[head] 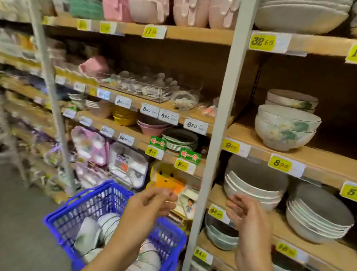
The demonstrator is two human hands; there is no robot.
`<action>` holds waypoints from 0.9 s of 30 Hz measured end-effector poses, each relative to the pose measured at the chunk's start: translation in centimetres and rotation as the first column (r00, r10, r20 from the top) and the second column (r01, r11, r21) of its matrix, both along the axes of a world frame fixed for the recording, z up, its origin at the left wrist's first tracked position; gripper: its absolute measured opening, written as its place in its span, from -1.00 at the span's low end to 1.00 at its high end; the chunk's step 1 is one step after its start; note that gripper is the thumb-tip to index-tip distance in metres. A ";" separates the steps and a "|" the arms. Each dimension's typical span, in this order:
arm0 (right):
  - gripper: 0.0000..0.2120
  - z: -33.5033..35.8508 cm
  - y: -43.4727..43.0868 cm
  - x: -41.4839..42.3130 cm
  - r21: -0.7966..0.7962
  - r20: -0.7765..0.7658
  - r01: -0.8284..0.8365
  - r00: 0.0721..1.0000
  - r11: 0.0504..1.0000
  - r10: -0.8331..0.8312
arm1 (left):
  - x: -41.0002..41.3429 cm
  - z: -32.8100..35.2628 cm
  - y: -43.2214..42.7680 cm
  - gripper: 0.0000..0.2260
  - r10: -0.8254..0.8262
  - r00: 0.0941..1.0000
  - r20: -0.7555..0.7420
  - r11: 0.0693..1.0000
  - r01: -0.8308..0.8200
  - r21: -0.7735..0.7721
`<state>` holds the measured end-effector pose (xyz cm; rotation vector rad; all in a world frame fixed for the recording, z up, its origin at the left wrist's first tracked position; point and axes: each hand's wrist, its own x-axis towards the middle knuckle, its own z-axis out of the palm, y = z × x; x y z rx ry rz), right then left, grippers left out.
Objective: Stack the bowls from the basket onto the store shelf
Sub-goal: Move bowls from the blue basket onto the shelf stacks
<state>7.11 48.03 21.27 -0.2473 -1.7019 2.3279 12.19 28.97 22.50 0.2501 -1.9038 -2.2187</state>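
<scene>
The blue basket (78,213) is closest, low under my left forearm, with pale bowls (109,222) heaped on their sides inside it. Just above it my left hand (151,202) and right hand (250,222) hang apart in the air, fingers loosely curled, holding nothing. Beyond them, higher up, flowered bowls (285,128) stand stacked on the wooden shelf (334,163).

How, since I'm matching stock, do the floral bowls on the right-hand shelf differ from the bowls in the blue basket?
The floral bowls stand upright, nested rim-up on the shelf; the basket bowls lie tipped on their sides in the blue basket. The floral bowls show green leaf decoration; none is visible on the basket bowls. Both are pale with thin dark rims.
</scene>
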 end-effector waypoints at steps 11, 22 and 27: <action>-0.77 -8.4 -17.3 4.0 0.126 0.261 -0.313 0.926 0.941 0.273 | 6.5 -5.6 -18.3 -0.83 0.178 0.953 0.244 0.979 -0.196 0.049; -0.83 -14.7 -33.3 3.6 0.237 0.464 -0.365 0.857 0.900 0.225 | 7.1 -11.8 -37.8 -0.83 0.179 0.881 0.437 0.983 -0.174 -0.052; -0.82 -17.8 -36.9 1.2 0.241 0.549 -0.415 0.804 0.877 0.229 | 3.4 -14.1 -40.6 -0.84 0.126 0.858 0.498 0.992 -0.106 -0.068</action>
